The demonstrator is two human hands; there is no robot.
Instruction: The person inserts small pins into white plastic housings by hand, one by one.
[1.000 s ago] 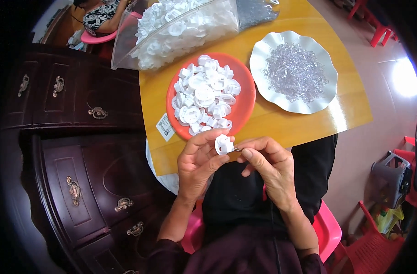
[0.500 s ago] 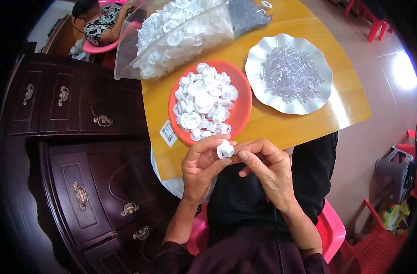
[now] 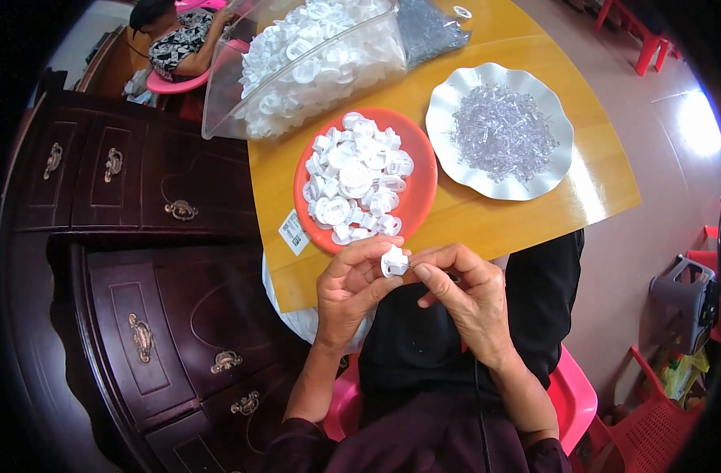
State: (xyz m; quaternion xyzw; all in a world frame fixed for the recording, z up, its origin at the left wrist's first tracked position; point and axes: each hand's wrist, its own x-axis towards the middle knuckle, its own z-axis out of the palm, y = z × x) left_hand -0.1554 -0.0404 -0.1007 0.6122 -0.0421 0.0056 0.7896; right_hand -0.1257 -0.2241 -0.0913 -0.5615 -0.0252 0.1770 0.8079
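Between the thumb and fingers of my left hand (image 3: 350, 285) is a small white plastic part (image 3: 394, 261) with a round flange and a blocky body. My right hand (image 3: 465, 293) pinches a thin, clear pin-like piece, its tip against the right side of the white part; most of that piece is hidden by the fingers. Both hands are over my lap, at the table's near edge. Just beyond them, an orange plate (image 3: 425, 177) bears a heap of similar white parts (image 3: 355, 175). A white scalloped plate (image 3: 562, 162) to its right holds a pile of small clear plastic pins (image 3: 506, 130).
A large clear bin (image 3: 218, 102) full of white parts stands at the table's far left, beside a bag of clear pieces (image 3: 430, 33). A label (image 3: 294, 232) lies on the yellow table (image 3: 487, 225). Dark wooden drawers (image 3: 140, 299) flank the left. Another person (image 3: 179, 43) sits beyond.
The whole view has shifted very slightly. Both hands keep their grip, with the white part and the clear piece still touching.
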